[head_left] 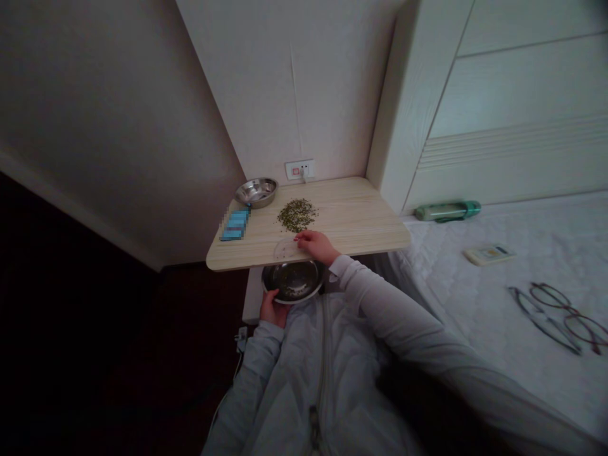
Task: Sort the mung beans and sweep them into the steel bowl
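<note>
My left hand (pixel 272 308) grips the rim of a steel bowl (pixel 292 282) and holds it just below the front edge of a small wooden table (pixel 356 221). A few small green bits lie in that bowl. My right hand (pixel 314 244) rests on the table's front edge with fingers curled down, touching a pale patch of tiny bits (pixel 284 249) right above the bowl. A heap of small green beans or seeds (pixel 297 214) lies on the table just beyond my right hand.
A second steel bowl (pixel 256 191) stands at the table's back left, with a blue packet (pixel 234 225) in front of it. A wall socket (pixel 300 169) is behind. On the bed to the right lie a green bottle (pixel 447 211), a remote (pixel 489 254) and two pairs of glasses (pixel 560 320).
</note>
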`<move>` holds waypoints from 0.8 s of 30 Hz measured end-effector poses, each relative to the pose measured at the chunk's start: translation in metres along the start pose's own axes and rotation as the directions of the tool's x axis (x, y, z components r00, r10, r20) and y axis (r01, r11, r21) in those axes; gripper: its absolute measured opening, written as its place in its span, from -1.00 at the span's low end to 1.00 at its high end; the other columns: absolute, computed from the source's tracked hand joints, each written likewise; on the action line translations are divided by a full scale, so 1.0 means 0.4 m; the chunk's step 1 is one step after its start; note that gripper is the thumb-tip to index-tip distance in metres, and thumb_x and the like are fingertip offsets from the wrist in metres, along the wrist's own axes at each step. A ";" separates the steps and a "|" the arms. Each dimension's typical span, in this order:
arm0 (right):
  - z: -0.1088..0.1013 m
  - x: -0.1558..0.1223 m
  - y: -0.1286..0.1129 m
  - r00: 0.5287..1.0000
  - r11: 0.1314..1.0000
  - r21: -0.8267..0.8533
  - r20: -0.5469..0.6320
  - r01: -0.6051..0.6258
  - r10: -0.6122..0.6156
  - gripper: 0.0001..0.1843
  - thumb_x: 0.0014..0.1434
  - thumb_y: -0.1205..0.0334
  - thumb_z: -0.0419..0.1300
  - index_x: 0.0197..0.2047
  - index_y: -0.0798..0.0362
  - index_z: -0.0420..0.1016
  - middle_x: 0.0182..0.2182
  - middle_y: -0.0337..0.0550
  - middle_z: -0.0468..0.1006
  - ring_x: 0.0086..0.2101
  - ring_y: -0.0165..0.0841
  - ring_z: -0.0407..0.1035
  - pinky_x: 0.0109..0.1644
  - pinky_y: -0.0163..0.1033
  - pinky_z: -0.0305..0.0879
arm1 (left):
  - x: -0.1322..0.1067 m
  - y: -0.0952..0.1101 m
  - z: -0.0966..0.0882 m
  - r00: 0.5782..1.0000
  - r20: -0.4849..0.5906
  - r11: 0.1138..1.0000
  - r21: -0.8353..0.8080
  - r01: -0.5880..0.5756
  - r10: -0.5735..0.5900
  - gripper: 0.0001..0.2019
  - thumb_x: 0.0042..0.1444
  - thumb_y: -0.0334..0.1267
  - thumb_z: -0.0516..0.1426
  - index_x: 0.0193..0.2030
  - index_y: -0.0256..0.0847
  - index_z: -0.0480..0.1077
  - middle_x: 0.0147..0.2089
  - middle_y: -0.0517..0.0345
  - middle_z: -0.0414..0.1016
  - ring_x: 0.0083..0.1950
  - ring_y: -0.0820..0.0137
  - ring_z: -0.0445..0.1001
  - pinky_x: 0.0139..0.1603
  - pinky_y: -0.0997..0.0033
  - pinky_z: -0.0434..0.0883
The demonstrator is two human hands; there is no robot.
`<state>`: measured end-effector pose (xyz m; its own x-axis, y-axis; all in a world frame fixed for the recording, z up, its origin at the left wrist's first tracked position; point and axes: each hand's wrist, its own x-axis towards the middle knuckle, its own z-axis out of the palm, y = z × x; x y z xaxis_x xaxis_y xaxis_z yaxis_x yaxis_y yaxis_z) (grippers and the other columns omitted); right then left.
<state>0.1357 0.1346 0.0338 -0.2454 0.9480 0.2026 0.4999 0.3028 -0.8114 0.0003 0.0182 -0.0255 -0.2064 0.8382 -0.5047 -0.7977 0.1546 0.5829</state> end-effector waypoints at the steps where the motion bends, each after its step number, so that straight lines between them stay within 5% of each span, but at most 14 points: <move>1: 0.001 0.001 0.001 1.000 1.000 0.002 0.001 -0.001 0.001 -0.78 -0.12 0.31 0.06 -0.34 0.06 0.44 -0.48 -0.25 0.46 -0.43 -0.43 0.28 -0.36 -0.36 0.14 | -0.001 0.000 0.001 1.000 0.002 1.000 0.001 -0.003 0.003 -0.78 -0.20 -0.48 0.02 -0.36 -0.25 0.36 -0.40 0.06 0.45 -0.23 0.30 0.40 -0.24 0.24 0.36; 24: -0.005 -0.003 -0.006 1.000 0.998 -0.057 0.016 0.000 0.000 -0.76 -0.11 0.30 0.03 -0.34 0.05 0.44 -0.47 -0.26 0.46 -0.41 -0.43 0.27 -0.33 -0.37 0.14 | 0.005 -0.002 -0.007 1.000 0.008 1.000 0.009 0.009 -0.009 -0.76 -0.20 -0.46 0.03 -0.33 -0.21 0.36 -0.35 0.09 0.45 -0.21 0.31 0.39 -0.26 0.27 0.37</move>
<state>0.1362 0.1330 0.0366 -0.2586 0.9464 0.1933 0.5464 0.3083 -0.7787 -0.0010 0.0185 -0.0287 -0.1951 0.8409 -0.5048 -0.7943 0.1664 0.5843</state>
